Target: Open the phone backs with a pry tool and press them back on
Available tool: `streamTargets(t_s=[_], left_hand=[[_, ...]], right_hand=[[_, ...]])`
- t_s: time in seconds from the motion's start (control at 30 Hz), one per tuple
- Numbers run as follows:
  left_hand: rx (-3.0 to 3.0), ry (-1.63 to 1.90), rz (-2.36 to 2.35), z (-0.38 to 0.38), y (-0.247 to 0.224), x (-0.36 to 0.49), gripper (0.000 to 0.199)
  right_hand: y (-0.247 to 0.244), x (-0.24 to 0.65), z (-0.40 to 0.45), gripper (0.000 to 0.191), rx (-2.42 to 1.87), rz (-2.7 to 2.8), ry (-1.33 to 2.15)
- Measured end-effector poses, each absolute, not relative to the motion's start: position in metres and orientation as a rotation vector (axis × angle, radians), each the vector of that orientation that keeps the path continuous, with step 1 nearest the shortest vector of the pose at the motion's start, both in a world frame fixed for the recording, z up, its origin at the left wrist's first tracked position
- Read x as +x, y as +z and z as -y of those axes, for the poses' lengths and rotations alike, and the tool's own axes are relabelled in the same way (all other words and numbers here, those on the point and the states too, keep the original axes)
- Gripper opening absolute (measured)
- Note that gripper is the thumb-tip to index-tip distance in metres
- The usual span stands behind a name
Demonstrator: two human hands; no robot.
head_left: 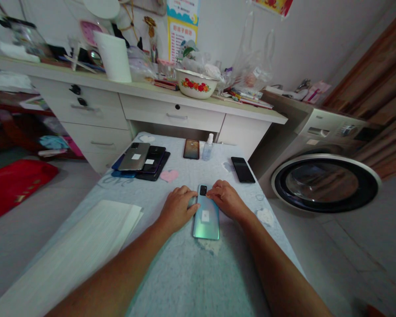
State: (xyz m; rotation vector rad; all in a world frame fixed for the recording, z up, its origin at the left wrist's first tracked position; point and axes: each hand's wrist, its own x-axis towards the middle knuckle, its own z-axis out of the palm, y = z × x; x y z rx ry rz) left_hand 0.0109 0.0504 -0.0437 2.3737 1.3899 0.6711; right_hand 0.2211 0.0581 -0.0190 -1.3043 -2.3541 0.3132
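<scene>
A teal smartphone (207, 231) lies back side up on the cloth-covered table, its camera block at the far end and a small white label on its back. My left hand (178, 208) grips its left edge, thumb and index finger against the side near the top. On the opposite side, my right hand (227, 200) has curled fingers on the upper right edge beside the camera block. The undersides of the fingers are partly hidden.
Stacked phones (133, 157) lie at the back left. Behind are a brown phone case (191, 149) and a clear spray bottle (207, 149). A black phone (243, 170) is at right, folded white cloth (86, 237) at left. A washing machine (317, 127) stands right of the table.
</scene>
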Motion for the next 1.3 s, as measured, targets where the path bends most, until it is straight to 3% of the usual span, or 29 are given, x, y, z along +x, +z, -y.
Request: streamTargets(t_s=[0.17, 0.4, 0.8, 1.3], left_hand=[[2.377, 0.68, -1.395, -0.05, -0.044, 0.011, 0.026], [2.369, 0.677, -1.397, -0.049, -0.041, 0.011, 0.026], [2.373, 0.707, -1.371, -0.049, -0.042, 0.011, 0.031], [2.356, 0.713, -1.376, -0.048, -0.04, 0.011, 0.03]], right_hand=[[-0.018, 0.221, -0.06, 0.017, -1.287, 2.381, 0.348], [-0.028, 0.209, -0.079, 0.019, -1.532, 2.255, 0.121], [-0.023, 0.189, -0.108, 0.017, -1.433, 2.436, 0.175], [-0.025, 0.239, -0.086, 0.021, -1.511, 2.299, 0.208]])
